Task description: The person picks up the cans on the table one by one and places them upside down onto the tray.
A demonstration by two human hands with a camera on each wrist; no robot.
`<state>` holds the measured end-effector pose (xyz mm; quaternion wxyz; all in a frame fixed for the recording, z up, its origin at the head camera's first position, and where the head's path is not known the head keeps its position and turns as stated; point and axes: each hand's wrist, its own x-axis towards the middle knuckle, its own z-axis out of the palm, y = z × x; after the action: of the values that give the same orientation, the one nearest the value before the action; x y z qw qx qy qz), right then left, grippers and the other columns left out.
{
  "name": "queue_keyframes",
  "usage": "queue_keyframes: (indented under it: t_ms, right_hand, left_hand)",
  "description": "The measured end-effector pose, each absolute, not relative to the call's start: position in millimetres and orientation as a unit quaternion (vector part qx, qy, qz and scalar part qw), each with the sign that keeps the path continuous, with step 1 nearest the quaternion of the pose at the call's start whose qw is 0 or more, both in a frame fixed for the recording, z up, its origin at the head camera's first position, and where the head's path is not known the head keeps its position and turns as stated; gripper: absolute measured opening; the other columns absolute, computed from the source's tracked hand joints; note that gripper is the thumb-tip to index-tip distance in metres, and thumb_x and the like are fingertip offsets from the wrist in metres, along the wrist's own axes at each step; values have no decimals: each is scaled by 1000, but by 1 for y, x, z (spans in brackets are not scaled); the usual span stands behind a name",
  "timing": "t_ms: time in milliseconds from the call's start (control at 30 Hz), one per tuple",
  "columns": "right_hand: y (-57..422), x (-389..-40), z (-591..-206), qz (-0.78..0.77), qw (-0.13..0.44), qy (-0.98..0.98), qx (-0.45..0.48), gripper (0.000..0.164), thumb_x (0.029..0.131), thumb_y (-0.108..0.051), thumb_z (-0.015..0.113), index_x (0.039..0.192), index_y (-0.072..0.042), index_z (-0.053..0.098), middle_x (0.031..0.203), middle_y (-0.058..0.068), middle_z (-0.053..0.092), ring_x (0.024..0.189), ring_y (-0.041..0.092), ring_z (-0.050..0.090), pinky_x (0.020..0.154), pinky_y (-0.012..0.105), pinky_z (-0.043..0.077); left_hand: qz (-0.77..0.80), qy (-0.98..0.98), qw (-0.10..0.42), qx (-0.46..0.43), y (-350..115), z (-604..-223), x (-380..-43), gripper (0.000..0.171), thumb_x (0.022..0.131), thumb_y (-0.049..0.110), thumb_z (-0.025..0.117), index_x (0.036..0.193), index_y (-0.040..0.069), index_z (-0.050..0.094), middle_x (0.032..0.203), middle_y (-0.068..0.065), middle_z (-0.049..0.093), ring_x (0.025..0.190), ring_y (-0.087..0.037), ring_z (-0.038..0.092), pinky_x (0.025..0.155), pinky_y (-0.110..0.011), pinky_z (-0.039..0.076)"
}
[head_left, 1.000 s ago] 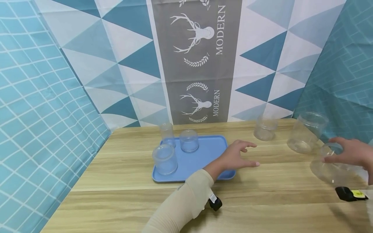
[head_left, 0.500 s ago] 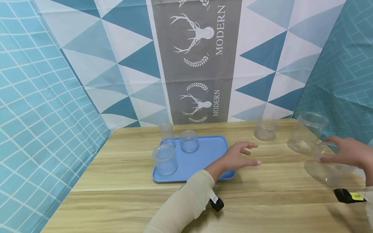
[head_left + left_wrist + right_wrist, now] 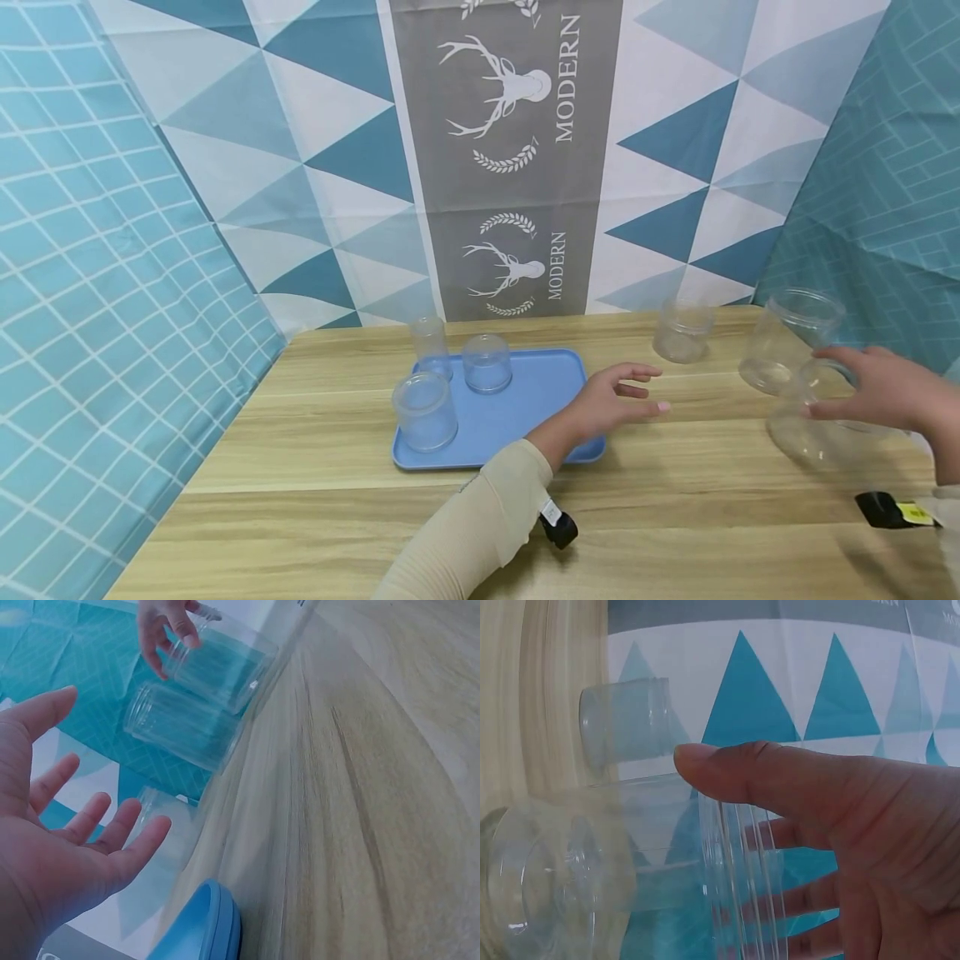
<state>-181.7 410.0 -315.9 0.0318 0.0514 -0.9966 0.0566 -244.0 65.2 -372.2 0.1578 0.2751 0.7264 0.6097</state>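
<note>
In the head view, a wood-grain tabletop [image 3: 675, 525] meets a triangle-patterned cloth [image 3: 345, 150] at twelve o'clock, with a grey deer-head panel [image 3: 506, 200]; a light-blue grid cloth [image 3: 112, 250] hangs toward ten, a teal brick-pattern cloth [image 3: 885, 167] toward two. On the blue tray [image 3: 525, 400] stand a slim clear jar [image 3: 431, 350] and a low clear jar [image 3: 487, 367] at its far side, and a wide-mouthed clear jar [image 3: 425, 421] toward its eight o'clock. Well off toward two o'clock are a small clear jar [image 3: 683, 333] and a tall clear jar [image 3: 783, 350]. At three o'clock from the tray, the right hand [image 3: 885, 396] grips the ring-necked jar [image 3: 806, 442], just in front of the tall one. The left hand [image 3: 611, 404], thumb apart and holding nothing, stands between tray and gripped jar; its beige sleeve [image 3: 480, 525] comes up from six o'clock.

In the left wrist view, those fingers spread loosely, partly covering a hazy jar; the tray's rim shows toward six.

In the right wrist view, the thumb lies across the jar's ringed neck, fingers on the far side. See-through walls overlap toward eight o'clock, so outlines blur there.
</note>
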Motion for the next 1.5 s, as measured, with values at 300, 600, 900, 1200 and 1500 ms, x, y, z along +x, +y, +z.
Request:
queue_keyframes:
  t_ms: [300,600,900,1200,1500]
  right_hand:
    - [392,-178,-306,54,36,-996,54,96,72,-54,80,130,13,42,117,49,42,103,63,43,71,69,45]
    - [381,-175,-307,70,50,-994,71,100,71,-61,78,136,7,41,123,45,40,105,62,45,72,70,45]
    - [368,-172,-307,95,92,-986,104,98,72,-53,81,141,3,40,130,40,39,112,58,41,77,72,42]
    - [354,-169,-305,134,144,-970,140,91,70,-43,86,140,-3,44,132,35,41,111,56,43,74,72,42]
    - [336,-171,-302,168,177,-949,202,88,68,-37,89,138,-5,48,132,26,47,109,48,49,72,65,48]
  left_hand:
    - [685,663,178,242,66,-374,-244,36,85,13,75,119,19,68,110,15,61,98,-2,61,84,-35,56]
    - [712,641,159,238,60,-375,-244,35,86,7,73,120,11,67,107,9,63,94,-6,64,89,-49,53]
    - [707,650,158,229,50,-378,-244,36,86,12,75,120,16,67,111,7,62,97,-8,63,89,-47,54]
    - [726,630,187,201,41,-376,-244,39,86,11,74,124,20,65,117,3,59,99,-15,62,88,-52,53]
    - [765,580,209,186,38,-376,-241,40,90,7,67,128,16,62,123,-5,54,111,-30,60,80,-52,56]
